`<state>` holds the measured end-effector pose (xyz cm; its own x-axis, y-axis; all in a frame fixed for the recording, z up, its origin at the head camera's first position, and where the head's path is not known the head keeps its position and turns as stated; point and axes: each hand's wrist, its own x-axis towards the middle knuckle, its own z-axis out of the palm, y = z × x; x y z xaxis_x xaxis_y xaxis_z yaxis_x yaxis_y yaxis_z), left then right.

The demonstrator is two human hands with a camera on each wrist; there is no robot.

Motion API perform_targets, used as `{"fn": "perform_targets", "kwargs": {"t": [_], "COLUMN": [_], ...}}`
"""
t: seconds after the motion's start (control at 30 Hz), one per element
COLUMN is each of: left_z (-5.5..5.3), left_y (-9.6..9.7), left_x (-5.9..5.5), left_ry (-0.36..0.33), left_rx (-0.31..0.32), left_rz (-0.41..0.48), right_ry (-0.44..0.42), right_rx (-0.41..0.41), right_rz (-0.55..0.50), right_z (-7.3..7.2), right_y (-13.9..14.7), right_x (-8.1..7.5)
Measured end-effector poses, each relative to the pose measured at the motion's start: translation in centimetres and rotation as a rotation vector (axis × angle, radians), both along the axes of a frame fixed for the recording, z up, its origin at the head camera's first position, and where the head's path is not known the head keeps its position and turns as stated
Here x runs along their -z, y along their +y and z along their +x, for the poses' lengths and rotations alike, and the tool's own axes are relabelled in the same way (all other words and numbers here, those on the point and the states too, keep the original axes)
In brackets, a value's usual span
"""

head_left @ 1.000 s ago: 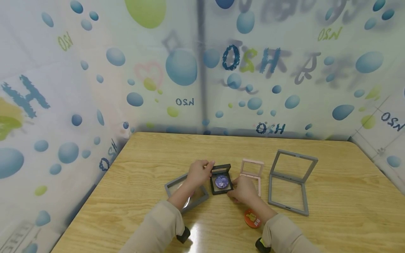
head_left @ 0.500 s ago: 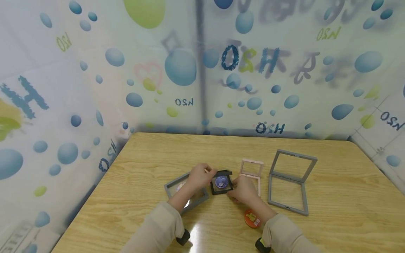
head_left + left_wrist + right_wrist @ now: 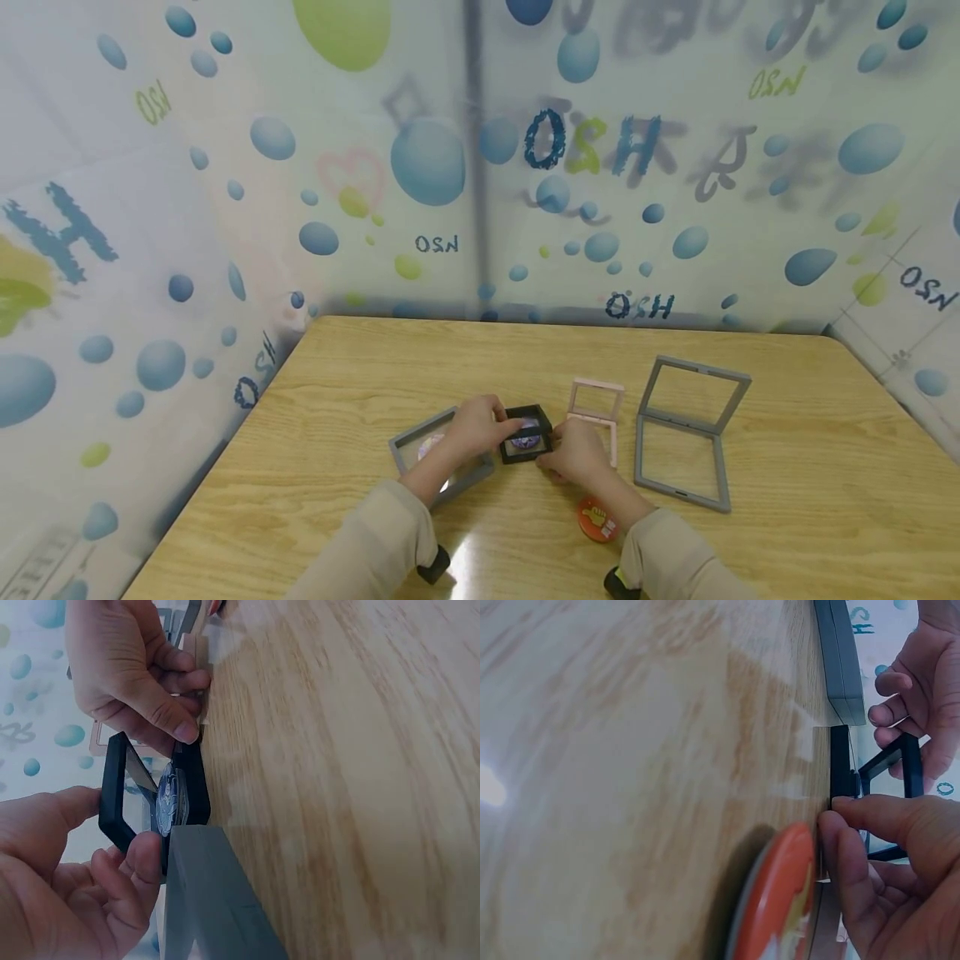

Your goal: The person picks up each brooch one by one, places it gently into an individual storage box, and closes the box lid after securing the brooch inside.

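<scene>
A small black hinged display frame (image 3: 525, 457) lies on the table, its lid tilted partway down over a purple round badge (image 3: 527, 439). My left hand (image 3: 477, 429) holds the lid's left side, thumb against the outer face in the left wrist view, where the raised lid (image 3: 112, 787) stands at an angle above the base. My right hand (image 3: 581, 454) pinches the base's right edge between thumb and forefinger. In the right wrist view the base (image 3: 840, 761) sits flat on the wood. The lid partly covers the badge in the head view.
A shut grey frame (image 3: 467, 483) with a round badge inside lies under my left forearm. Behind my right hand stands an open pink frame (image 3: 597, 383). Farther right is a large open grey frame (image 3: 722, 475). A red badge (image 3: 596, 521) lies near my right wrist.
The black frame's lid has swung from nearly upright down toward its base, with my left hand moving right and slightly nearer with it. My right hand stays at the base.
</scene>
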<state>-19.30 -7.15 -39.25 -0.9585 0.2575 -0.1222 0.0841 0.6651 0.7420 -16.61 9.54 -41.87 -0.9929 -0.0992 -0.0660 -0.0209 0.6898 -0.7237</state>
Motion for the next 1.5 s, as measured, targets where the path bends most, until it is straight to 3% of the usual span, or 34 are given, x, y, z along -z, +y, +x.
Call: {"fn": "perform_targets", "kwargs": {"t": [0.23,0.4,1.1,1.5], "left_z": [0.1,0.1,0.2,0.4], "left_y": [0.1,0.3,1.5,2.1], "left_x": [0.3,0.2,0.0,-0.2], "left_ry": [-0.011,-0.019,0.149,0.117], "left_rx": [0.041,0.033,0.038,0.013], "left_rz": [-0.07,-0.125,-0.431,-0.49], "right_ry": [0.004,-0.025,-0.024,-0.038], "right_rx": [-0.001,0.004,-0.005,0.003], "right_rz": [-0.02,-0.061,-0.034,-0.027], "right_z": [-0.1,-0.1,-0.2,-0.1], "right_y": [0.0,0.0,-0.1,-0.3], "right_x": [0.1,0.2,0.2,0.1]}}
